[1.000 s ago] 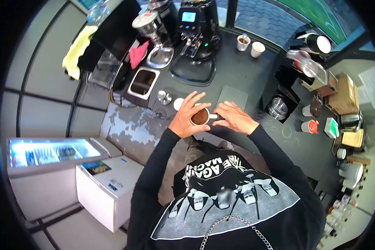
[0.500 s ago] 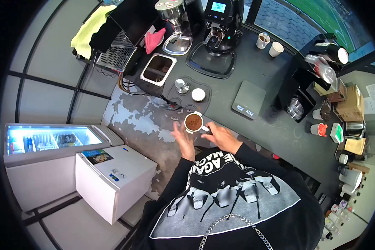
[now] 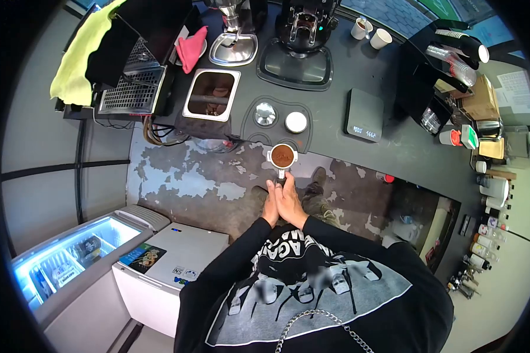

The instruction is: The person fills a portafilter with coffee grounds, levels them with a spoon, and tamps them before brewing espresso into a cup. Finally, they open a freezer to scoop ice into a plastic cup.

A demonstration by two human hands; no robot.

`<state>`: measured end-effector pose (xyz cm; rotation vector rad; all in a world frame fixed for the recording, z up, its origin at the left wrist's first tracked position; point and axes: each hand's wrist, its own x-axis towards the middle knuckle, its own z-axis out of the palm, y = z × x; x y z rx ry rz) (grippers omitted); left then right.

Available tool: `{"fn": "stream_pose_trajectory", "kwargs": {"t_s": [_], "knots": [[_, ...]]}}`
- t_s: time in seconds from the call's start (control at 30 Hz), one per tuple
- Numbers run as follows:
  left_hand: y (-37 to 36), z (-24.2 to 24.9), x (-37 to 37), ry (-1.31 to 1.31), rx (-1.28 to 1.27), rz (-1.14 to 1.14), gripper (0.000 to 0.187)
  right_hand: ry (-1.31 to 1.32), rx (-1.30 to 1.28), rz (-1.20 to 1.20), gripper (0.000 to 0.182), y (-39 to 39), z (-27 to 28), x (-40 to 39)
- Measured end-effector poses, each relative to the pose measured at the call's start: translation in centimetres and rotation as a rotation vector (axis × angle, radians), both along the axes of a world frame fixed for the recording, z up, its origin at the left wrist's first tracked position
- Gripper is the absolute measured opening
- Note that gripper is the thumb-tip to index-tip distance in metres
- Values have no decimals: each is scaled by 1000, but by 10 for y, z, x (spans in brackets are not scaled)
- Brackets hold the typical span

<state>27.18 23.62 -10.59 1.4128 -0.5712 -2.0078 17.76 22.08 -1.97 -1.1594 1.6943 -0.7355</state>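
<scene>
A portafilter (image 3: 282,156) filled with brown ground coffee is held out over the floor, just off the counter's front edge, its handle pointing toward my body. My right hand (image 3: 289,200) is closed round the handle. Against its left side lies my left hand (image 3: 271,202), its fingers pressed together at the handle. On the dark mat (image 3: 281,121) beyond the portafilter stand a shiny metal tamper (image 3: 265,114) and a round white-topped piece (image 3: 295,122).
A knock box (image 3: 212,95) is set in the counter's left part. Farther back are a grinder (image 3: 306,26), a pink cloth (image 3: 191,49) and paper cups (image 3: 381,39). A scale (image 3: 364,115) lies to the right. A white freezer (image 3: 188,250) stands lower left.
The portafilter has turned so its handle points toward me. My left hand has come from beside the basket to the handle, against my right hand. The view has shifted.
</scene>
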Motion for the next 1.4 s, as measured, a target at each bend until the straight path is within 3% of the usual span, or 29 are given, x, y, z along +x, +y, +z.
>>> {"fn": "stream_pose_trajectory", "kwargs": {"t_s": [0.07,0.23,0.27,0.3,0.33,0.4,0.47,0.5,0.53,0.6,0.63,0.67,0.73,0.8,0.93,1.0,1.1,1.2,1.4], "knots": [[-5,-7,6,-36,-87,-112,81,33,-80,-97,61,1,-5,12],[-15,-12,-3,-511,-910,-449,47,26,-60,-216,59,-5,-16,11],[-22,-11,0,-504,-912,-453,47,15,-39,-206,57,-9,-14,9],[-29,-10,4,-466,-603,-430,63,101,-28,-115,55,-13,-12,5],[-32,-5,4,-421,-293,-399,95,109,-25,-118,55,-13,-15,-3],[-35,21,-5,-501,-414,-295,93,128,-114,148,53,-15,-25,-26],[-33,35,-5,-285,-118,-201,82,227,55,457,58,-34,34,-63],[-32,43,-6,-176,26,-147,77,400,76,543,52,-38,30,-88],[-30,53,-8,-171,25,-126,77,435,357,448,46,-63,85,-95],[-30,68,-12,-302,-370,13,58,675,-147,299,40,-91,95,-118],[-31,68,-16,-361,-398,10,55,721,-297,326,52,-114,95,-129],[-33,68,-17,-367,-393,35,55,717,-307,351,52,-135,97,-131],[-34,69,-18,-327,-288,-65,55,579,-452,649,69,-174,103,-130],[-33,69,-25,-304,-234,0,56,642,-337,994,76,-205,100,-128],[-32,69,-29,-407,-205,14,61,629,-376,1233,72,-235,89,-130],[-34,70,-28,-450,-216,26,63,569,-463,1214,65,-242,92,-138],[-33,70,-31,-555,-206,4,70,290,-368,1109,64,-246,110,-143],[-33,65,-30,-560,-191,-11,72,168,-386,1183,65,-235,119,-137],[-32,66,-34,-557,-213,9,76,206,-440,1280,65,-215,112,-126]]}}
